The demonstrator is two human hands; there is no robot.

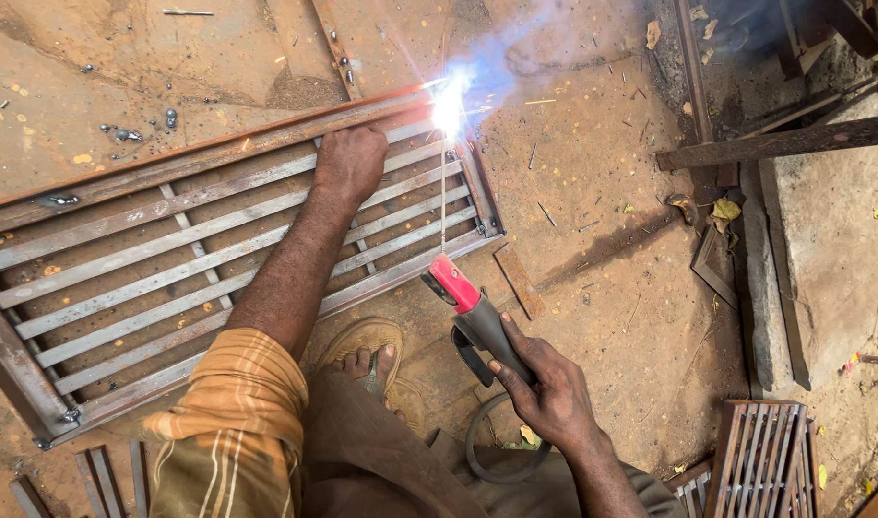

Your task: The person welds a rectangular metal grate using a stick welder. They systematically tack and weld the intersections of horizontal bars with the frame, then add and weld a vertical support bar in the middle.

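Weld glare (450,101) washes out rod tip and joint. Small grille (760,459) at 5 o'clock cut by bottom edge. Cable (477,451) partly hidden behind right hand (552,393).

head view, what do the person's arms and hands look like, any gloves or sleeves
No gloves: both the left hand and right hand are bare, fingers uncovered. The left arm wears a mustard-orange sleeve with thin pale stripes, rolled up around the elbow. The right forearm shows no sleeve. No watch, rings or bands visible.

no packages, no labels, no signs, no screens
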